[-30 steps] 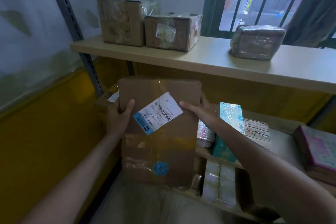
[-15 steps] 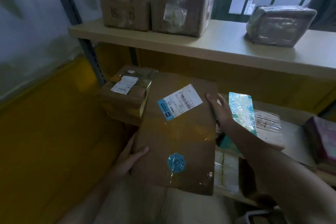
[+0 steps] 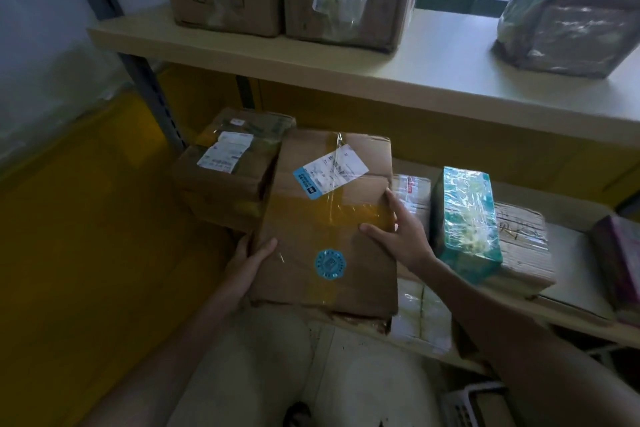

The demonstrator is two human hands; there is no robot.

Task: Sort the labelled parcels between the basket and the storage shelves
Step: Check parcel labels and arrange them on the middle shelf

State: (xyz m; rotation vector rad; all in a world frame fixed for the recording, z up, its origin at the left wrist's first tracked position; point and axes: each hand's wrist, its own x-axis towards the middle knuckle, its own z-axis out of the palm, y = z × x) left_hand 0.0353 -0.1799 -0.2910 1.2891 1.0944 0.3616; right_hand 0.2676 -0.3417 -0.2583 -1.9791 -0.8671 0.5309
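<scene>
1. Your left hand (image 3: 247, 263) grips the near left corner of the flat brown cardboard parcel (image 3: 322, 236), thumb on top and fingers underneath.
2. Your right hand (image 3: 398, 236) holds the parcel's right edge. The thumb and forefinger lie on the top face; the other fingers are hidden past the edge.
3. The parcel sits at the left end of the pale lower shelf (image 3: 571, 291), its near end overhanging the front edge. I cannot tell whether its underside bears on the shelf yet.
4. The step looks like seating it in the slot between the small taped brown box (image 3: 225, 177) on its left and the white film-wrapped packet (image 3: 414, 198) on its right.
5. Slide it straight back and keep it level. The left box is touching or nearly so, and a skewed push would likely shove it.
6. Draw your right fingers clear before the gap closes (the packet lies just beside them).
7. Leave the white and blue shipping label (image 3: 330, 170) facing up and readable.
8. The parcel itself: thin, creased card, with glossy clear tape across the top, a round blue sticker (image 3: 330, 263) near the front, and a ragged near edge. It will probably flex, so support both sides.
</scene>
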